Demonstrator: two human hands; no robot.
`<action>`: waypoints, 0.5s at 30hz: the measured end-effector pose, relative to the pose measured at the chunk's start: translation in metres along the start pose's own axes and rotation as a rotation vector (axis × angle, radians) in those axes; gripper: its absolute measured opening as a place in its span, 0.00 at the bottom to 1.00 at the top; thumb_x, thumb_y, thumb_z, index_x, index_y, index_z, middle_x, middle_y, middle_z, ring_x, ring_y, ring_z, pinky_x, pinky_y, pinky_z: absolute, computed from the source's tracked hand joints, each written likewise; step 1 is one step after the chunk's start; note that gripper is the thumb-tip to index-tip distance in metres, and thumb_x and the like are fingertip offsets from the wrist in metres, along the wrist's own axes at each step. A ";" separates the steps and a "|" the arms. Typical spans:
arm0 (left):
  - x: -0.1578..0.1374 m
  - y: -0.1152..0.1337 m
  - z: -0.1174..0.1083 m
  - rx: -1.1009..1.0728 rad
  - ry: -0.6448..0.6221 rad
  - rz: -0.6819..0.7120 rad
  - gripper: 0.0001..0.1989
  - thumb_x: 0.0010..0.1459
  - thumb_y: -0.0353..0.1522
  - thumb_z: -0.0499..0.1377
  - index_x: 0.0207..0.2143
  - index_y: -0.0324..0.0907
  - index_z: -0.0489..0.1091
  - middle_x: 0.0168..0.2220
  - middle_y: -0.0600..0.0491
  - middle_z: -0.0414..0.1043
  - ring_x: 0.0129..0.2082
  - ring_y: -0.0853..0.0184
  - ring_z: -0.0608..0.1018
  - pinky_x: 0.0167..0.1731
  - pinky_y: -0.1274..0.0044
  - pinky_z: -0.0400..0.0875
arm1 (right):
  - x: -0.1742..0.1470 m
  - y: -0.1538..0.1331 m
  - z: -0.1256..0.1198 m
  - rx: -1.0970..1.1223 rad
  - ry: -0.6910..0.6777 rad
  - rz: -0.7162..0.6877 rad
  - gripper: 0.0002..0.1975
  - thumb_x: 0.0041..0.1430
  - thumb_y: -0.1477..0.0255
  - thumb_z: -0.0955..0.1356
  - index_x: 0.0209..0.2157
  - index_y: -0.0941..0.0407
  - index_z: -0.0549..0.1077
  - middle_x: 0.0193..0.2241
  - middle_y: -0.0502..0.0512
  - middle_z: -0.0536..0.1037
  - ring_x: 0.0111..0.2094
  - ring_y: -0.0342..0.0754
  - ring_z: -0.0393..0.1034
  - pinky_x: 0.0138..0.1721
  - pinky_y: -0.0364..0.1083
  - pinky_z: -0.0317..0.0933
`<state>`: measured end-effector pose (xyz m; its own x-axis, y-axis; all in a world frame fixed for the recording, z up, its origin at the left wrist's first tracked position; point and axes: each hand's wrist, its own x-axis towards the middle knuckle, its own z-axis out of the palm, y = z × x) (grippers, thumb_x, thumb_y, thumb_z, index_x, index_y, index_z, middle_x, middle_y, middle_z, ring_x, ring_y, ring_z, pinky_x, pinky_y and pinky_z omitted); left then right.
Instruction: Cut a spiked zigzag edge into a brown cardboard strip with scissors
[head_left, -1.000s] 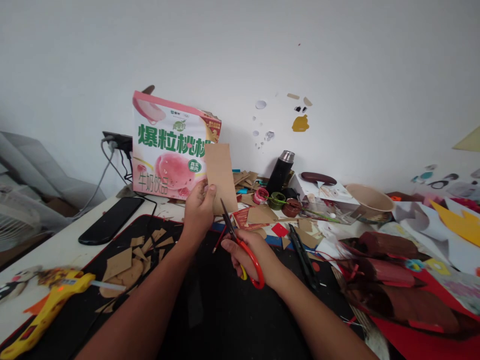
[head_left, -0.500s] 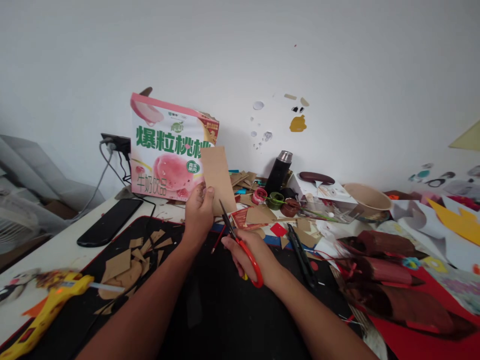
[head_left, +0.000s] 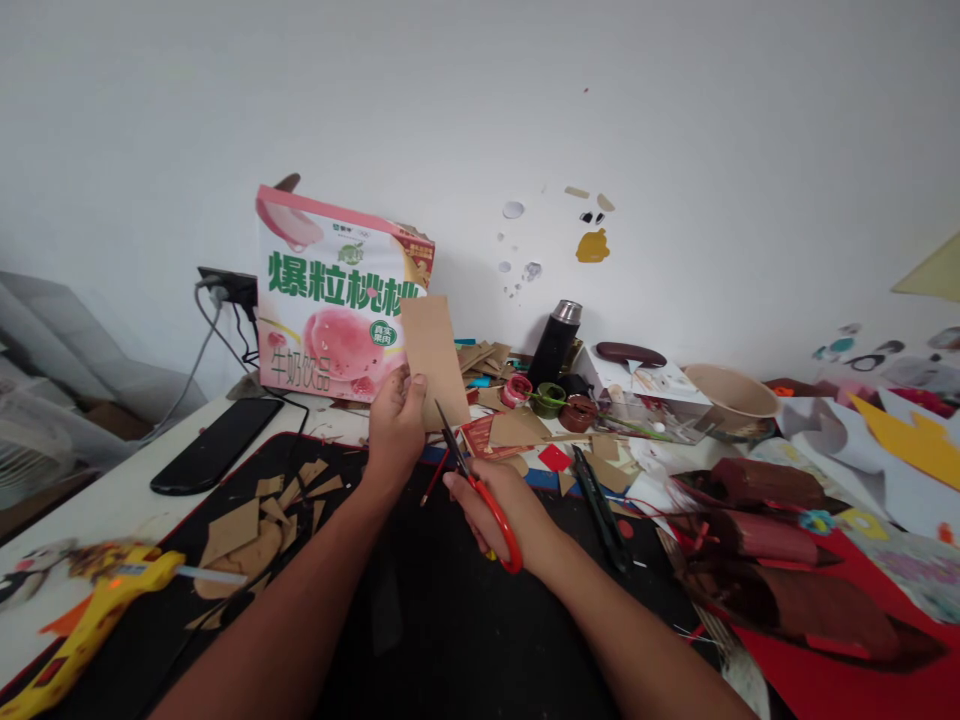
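A flat tan piece of cardboard (head_left: pixel 436 350) stands upright in my left hand (head_left: pixel 397 425), pinched between thumb and fingers near its lower left edge. My right hand (head_left: pixel 504 510) is closed round the orange handle of a pair of scissors (head_left: pixel 498 515). The dark blades point up and left, their tips close to the cardboard's lower edge; whether they touch it I cannot tell. Just left of the blades lies a red pencil (head_left: pixel 433 478). Cardboard scraps (head_left: pixel 244 530) are heaped left of my left forearm on the black mat (head_left: pixel 465 640).
A yellow glue gun (head_left: pixel 105 610) lies at the left, below a black phone-like slab (head_left: pixel 216 445). Behind stand a pink printed carton (head_left: pixel 337 300), a black flask (head_left: pixel 555 345) and small paint jars (head_left: pixel 551 400). A utility knife (head_left: pixel 600 510) and brown boat-shaped crafts (head_left: pixel 817 610) lie rightward.
The view has shifted very slightly, so everything sits a little further left. Both hands keep their grip on the cardboard and scissors, with hardly any other movement.
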<state>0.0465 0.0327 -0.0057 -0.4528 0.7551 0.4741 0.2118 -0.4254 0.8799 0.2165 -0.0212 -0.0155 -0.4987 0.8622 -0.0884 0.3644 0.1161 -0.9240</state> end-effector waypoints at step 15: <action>0.000 -0.005 -0.001 -0.016 -0.017 -0.006 0.15 0.67 0.42 0.56 0.44 0.41 0.75 0.43 0.47 0.79 0.42 0.59 0.79 0.44 0.71 0.74 | 0.001 0.009 0.003 -0.031 0.007 -0.053 0.21 0.71 0.50 0.66 0.31 0.52 0.65 0.17 0.45 0.71 0.13 0.44 0.67 0.12 0.40 0.56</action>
<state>0.0447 0.0348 -0.0103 -0.4394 0.7659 0.4695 0.1952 -0.4287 0.8821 0.2171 -0.0202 -0.0251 -0.5124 0.8579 -0.0373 0.3625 0.1768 -0.9151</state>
